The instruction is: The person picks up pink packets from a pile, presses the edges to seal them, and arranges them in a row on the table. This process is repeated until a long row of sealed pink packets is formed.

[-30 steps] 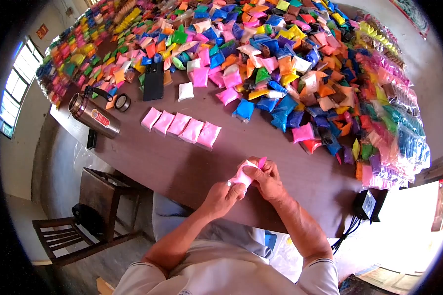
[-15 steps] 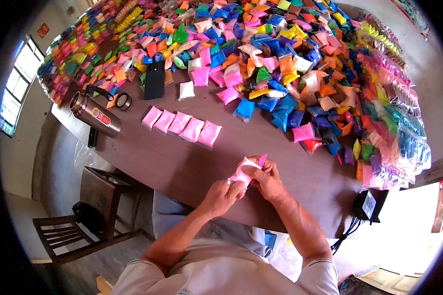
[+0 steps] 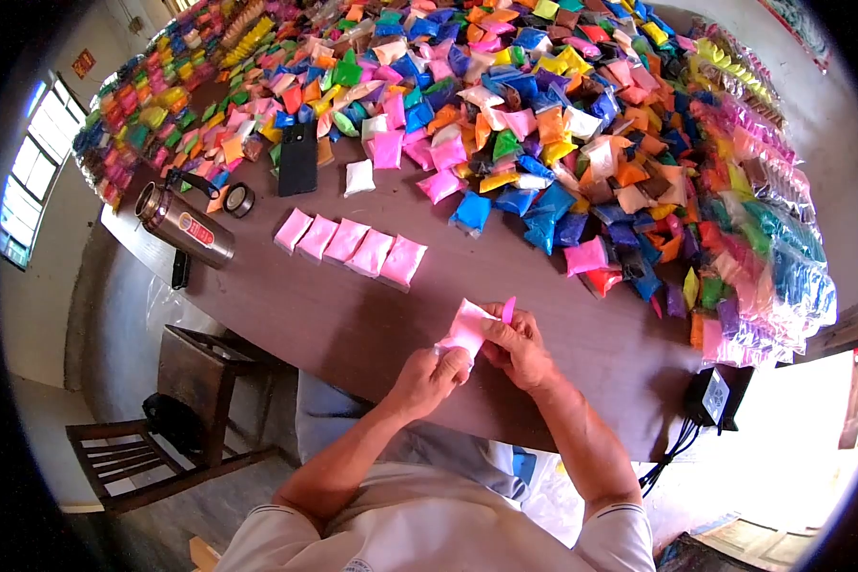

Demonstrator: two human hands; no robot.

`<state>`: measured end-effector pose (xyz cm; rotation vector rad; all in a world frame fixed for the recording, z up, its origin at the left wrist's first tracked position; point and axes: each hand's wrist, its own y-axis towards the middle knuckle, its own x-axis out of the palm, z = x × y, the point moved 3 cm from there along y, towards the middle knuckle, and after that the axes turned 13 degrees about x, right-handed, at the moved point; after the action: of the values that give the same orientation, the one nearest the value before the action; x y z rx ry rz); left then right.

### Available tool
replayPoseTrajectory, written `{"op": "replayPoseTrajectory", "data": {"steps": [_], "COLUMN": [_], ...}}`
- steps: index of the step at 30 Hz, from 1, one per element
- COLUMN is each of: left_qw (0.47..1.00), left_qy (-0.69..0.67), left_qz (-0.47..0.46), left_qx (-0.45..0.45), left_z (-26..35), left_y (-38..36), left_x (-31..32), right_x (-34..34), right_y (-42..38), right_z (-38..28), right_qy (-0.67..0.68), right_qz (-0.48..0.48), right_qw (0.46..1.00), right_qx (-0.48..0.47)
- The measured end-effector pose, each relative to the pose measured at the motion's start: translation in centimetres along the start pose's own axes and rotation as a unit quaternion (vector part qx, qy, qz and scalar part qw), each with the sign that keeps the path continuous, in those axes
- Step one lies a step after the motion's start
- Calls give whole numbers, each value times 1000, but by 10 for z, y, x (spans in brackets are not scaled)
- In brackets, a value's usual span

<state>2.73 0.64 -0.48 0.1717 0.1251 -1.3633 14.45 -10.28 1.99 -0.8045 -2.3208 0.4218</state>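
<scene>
A pink packet [image 3: 466, 324] is held between my two hands above the near part of the table. My left hand [image 3: 429, 381] grips its lower left corner, thumb on top. My right hand [image 3: 519, 351] pinches the packet's right edge. A thin, bright pink pointed piece [image 3: 509, 309] sticks up from the fingers of my right hand; I cannot make out what it is. Beyond my hands, several similar pink packets [image 3: 349, 240] lie side by side in a slanting row.
A big heap of coloured packets [image 3: 534, 105] covers the far side of the brown table [image 3: 353, 319]. At the left are a steel flask [image 3: 186, 225], its lid [image 3: 238, 199] and a black phone [image 3: 298, 158]. A black box with cables [image 3: 707, 397] sits at the right edge.
The pink packet now shows flatter and more fully, its top corner raised. My right thumb has shifted from its middle to its right edge. The row of packets has not moved.
</scene>
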Motion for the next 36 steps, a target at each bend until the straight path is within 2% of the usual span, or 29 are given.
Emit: {"op": "replayPoseTrajectory", "data": {"steps": [2,6,8,12,15,16,18,21,23,25,27,31,33,34,36], "left_qw": [999,1000,1000,1000,999,1000,1000,1000,998,996,991,993,986,986,983], "left_qy": [-41,-4,16,-15,-49,-26,-3,10,-52,-88,-135,-121,-163,-163,-183], "left_qz": [16,-4,-9,1,15,6,-5,-16,20,12,3,-2,12,13,-20], "left_qx": [5,24,-7,-9,-6,-4,-1,13,-25,-17,-5,-14,-16,-15,-2], "left_z": [-1,2,7,-1,-1,2,6,11,12,4,1,8,14,12,3], "left_y": [-1,-2,-1,-3,-4,-3,-2,0,0,-1,-1,0,2,2,0], "left_x": [-1,0,-1,-2,-1,-1,0,1,2,-4,-6,-4,-3,-5,-8], "right_x": [-4,-6,-1,5,16,15,14,13,17,12,-4,-3,-7,-10,-11], "right_y": [1,6,3,2,1,2,5,6,2,5,12,13,12,14,17], "right_z": [4,12,7,3,5,7,10,10,6,9,21,17,20,20,22], "right_qy": [-131,-127,-87,-95,-151,-151,-71,-60,-61,-61,-11,-76,121,120,150], "right_qz": [3,-9,-36,-16,-100,-100,-136,-133,-112,-92,-68,-35,-81,-81,-169], "right_qw": [991,992,992,993,982,982,986,988,991,993,998,996,986,986,970], "right_qx": [32,-26,-80,-68,-61,-61,-66,-57,-50,-43,6,-32,84,84,89]}}
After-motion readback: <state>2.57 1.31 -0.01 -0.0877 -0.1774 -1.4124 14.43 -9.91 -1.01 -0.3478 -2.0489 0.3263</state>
